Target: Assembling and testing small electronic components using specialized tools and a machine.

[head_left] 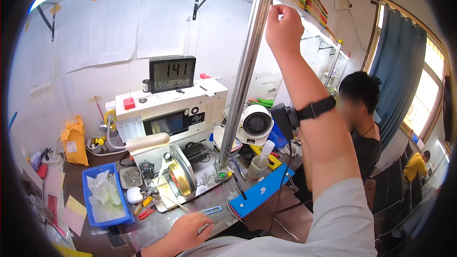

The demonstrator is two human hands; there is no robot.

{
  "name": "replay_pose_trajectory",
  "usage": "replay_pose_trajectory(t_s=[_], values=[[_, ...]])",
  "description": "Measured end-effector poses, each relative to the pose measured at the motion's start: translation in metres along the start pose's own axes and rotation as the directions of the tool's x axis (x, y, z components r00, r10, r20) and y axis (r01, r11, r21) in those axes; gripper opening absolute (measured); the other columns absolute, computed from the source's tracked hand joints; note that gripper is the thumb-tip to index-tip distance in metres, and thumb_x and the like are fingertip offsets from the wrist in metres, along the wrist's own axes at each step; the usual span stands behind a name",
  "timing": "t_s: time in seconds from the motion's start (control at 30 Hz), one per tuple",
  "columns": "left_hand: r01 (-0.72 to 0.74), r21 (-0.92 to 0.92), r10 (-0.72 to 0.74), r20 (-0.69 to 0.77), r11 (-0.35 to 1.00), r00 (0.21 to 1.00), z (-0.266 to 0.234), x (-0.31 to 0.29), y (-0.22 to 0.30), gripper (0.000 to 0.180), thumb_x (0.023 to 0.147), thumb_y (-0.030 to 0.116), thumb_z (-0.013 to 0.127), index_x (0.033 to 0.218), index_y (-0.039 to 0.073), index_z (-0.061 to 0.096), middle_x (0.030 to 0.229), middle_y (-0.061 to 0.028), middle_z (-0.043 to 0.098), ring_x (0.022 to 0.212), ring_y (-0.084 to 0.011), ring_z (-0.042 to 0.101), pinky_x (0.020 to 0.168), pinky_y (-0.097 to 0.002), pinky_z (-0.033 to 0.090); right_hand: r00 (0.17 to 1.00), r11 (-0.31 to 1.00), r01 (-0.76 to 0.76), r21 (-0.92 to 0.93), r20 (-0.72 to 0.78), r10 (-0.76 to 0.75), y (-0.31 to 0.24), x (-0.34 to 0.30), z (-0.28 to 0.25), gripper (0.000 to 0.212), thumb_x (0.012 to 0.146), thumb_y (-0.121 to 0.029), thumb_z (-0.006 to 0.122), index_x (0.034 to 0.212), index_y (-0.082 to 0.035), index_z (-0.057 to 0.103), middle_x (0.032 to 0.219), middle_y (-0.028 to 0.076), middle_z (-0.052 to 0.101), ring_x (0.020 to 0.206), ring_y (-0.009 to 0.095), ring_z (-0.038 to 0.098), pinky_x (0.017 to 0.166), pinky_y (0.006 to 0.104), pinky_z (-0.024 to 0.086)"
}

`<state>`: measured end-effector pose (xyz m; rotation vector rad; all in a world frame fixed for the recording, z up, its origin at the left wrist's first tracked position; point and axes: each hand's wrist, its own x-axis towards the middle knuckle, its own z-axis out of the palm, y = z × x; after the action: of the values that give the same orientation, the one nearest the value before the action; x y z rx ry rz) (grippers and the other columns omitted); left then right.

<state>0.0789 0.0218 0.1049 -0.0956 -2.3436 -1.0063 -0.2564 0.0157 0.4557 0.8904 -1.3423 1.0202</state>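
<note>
My right hand (284, 24) is raised high at the top of a tall metal rail (246, 69), its thumb and fingertips pinched together beside the rail's end. Whatever lies in that pinch is too small to make out. Low at the front edge of the bench, my left hand (190, 231) is held with curled fingers; what they close on, if anything, cannot be seen. Beyond it stands a white machine (173, 109) with a small screen and a gold-rimmed wheel (181, 177). A light-blue slotted tool (212, 210) lies just past the left fingertips.
A blue tray (124, 215) with crumpled clear plastic sits at the left, beside a dish of small metal pieces (131, 177). To the right are a clear bottle (259, 163), a blue board (262, 190) and a white fan (257, 123). Another person (364, 109) sits close on the right.
</note>
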Motion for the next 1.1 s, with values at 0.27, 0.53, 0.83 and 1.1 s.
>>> replay_pose_trajectory(t_s=[0.27,0.53,0.83,1.1], values=[[0.138,0.008,-0.138,0.076,0.99,0.988,-0.006,-0.01,-0.004,0.009,0.081,0.013,0.068,0.081,0.005,0.064,0.08,-0.0106,0.064,0.075,-0.0303,0.062,0.065,-0.0381,0.049,0.961,0.951,-0.272,0.146,0.089,0.261,0.0,0.024,0.032,0.029,0.091,-0.029,0.053,0.094,-0.004,0.066,0.093,0.011,0.068,0.089,0.03,0.064,0.086,0.0406,0.046],[0.082,-0.015,-0.079,0.118,0.997,0.99,-0.002,-0.009,-0.007,0.009,0.079,0.012,0.067,0.081,0.004,0.063,0.078,-0.0115,0.062,0.073,-0.0314,0.06,0.063,-0.0385,0.048,0.936,0.894,-0.348,0.281,0.164,0.313,0.004,-0.006,0.016,0.037,0.092,-0.032,0.055,0.101,0.002,0.064,0.088,0.012,0.067,0.079,0.02,0.062,0.075,0.0324,0.048],[0.046,-0.006,-0.045,0.101,0.999,0.994,-0.002,-0.006,-0.009,0.01,0.076,0.006,0.069,0.081,0.005,0.06,0.078,-0.0105,0.062,0.07,-0.0291,0.061,0.061,-0.0373,0.048,0.255,-0.298,-0.836,0.461,0.806,0.534,-0.011,-0.231,-0.058,0.015,0.096,-0.022,0.053,0.098,-0.008,0.054,0.08,0.002,0.056,0.068,0.013,0.051,0.065,0.0272,0.043],[0.106,-0.024,-0.102,0.14,0.994,0.985,0.008,0.0,-0.008,0.008,0.079,0.01,0.067,0.083,0.005,0.063,0.079,-0.009,0.061,0.071,-0.0288,0.06,0.061,-0.0381,0.048,-0.195,-0.454,-0.891,0.031,0.875,0.443,0.017,-0.377,-0.076,0.015,0.094,-0.026,0.058,0.094,-0.012,0.052,0.063,-0.007,0.034,0.05,0.004,0.03,0.045,0.0217,0.023]])
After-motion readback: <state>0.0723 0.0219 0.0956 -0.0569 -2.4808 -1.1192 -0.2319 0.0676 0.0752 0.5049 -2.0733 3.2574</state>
